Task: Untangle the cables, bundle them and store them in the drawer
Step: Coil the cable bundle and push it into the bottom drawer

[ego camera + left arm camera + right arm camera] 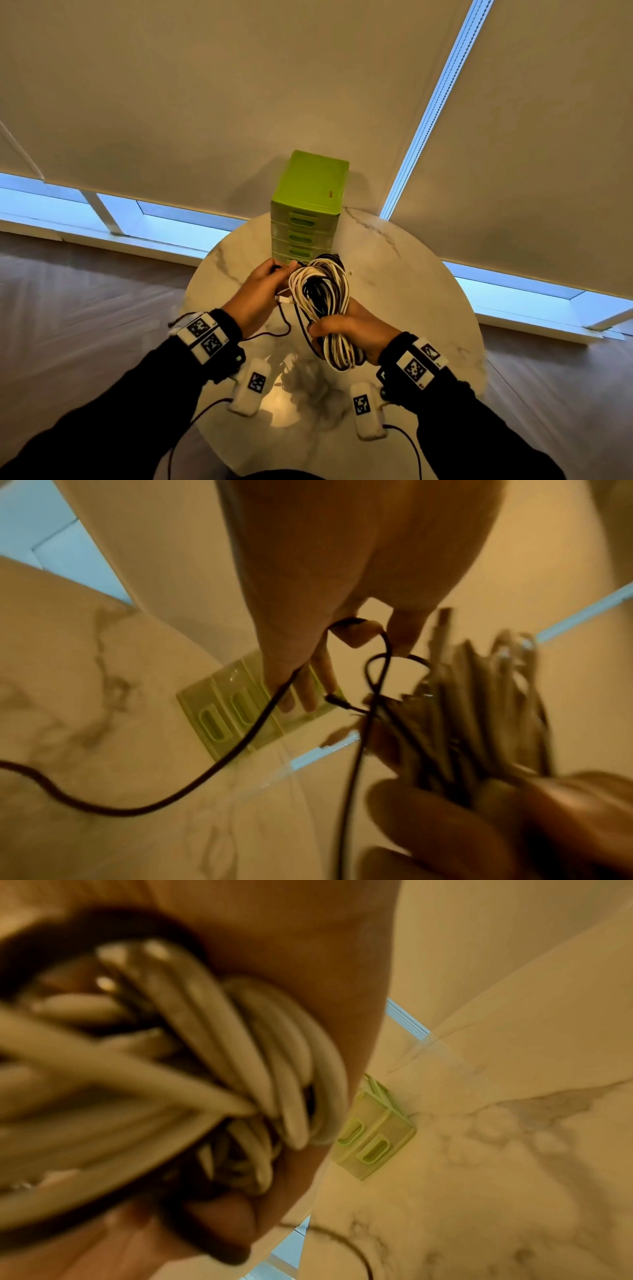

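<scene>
My right hand (352, 329) grips a coiled bundle of white and black cables (322, 294) above the round marble table (411, 274); the white loops (240, 1056) fill the right wrist view against the palm. My left hand (260, 291) is just left of the bundle's top. Its thumb and forefinger pinch a thin black cable (387, 647), which loops down into the bundle (479, 710). The green drawer unit (308, 192) stands at the table's back with its drawers closed, also seen as a drawer unit (222, 718) behind the left fingers.
Beige window blinds (205, 102) hang right behind the drawer unit. Two white marker-tagged boxes (250, 387) (366, 411) with wires show below my wrists near the table's front edge. Wooden floor (85, 291) surrounds the small table.
</scene>
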The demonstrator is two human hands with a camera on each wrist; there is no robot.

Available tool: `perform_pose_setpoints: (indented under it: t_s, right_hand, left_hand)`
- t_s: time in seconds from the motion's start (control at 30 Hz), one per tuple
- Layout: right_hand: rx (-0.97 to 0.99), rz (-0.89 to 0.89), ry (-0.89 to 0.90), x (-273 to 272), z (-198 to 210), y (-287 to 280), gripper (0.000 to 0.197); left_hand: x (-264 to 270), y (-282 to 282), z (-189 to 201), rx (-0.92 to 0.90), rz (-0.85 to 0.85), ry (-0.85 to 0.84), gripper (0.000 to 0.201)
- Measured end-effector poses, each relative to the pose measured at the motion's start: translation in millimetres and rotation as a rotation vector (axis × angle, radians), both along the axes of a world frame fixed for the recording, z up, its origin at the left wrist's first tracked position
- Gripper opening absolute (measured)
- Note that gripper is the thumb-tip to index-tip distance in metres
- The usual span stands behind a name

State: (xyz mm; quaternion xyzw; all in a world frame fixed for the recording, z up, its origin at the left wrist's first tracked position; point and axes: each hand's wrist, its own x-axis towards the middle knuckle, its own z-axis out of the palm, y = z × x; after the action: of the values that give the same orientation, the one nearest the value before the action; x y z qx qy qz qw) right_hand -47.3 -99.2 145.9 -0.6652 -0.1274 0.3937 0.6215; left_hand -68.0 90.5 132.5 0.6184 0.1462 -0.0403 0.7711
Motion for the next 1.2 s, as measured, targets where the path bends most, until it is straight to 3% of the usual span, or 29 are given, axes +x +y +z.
perform_pose_setpoints:
  t_s: [0.1,0.23,0.33,0.47,0.63,0.93,1.03,1.13,1.2]
  right_hand:
    - [-0.059,-0.055,-0.075,-2,-4,8,0.028]
    - [-0.152,-0.058,-0.147,-1,-5,12,0.023]
    - [-0.271,-0.049,-0.2,5,-7,13,0.017]
    - [-0.406,-0.03,-0.296,15,-12,12,0.01]
    - [-0.426,-0.004,-0.356,20,-10,12,0.015]
    - [-0.025,-0.067,-0.072,9,-14,8,0.031]
    - [0.019,-0.141,-0.021,8,-17,10,0.033]
    - [0.091,-0.279,0.032,10,-19,11,0.031]
    - [0.177,-0.38,0.076,15,-19,11,0.028]
  left_hand:
    - [9,-16,-4,-0.169,0.126,0.068,0.019]
    - [17,-19,-12,-0.376,0.206,0.158,0.057]
    - [13,-28,-5,-0.434,0.179,0.157,0.047]
    - [11,-34,-8,-0.454,0.183,0.17,0.056]
    - [14,-35,-7,-0.528,0.231,0.189,0.059]
    - [14,-31,7,-0.565,0.158,0.146,0.054]
    - [12,-29,13,-0.456,0.133,0.077,0.044]
    - [8,-23,3,-0.296,0.084,0.052,0.053]
    - [2,-24,-16,-0.216,-0.042,0.107,0.06]
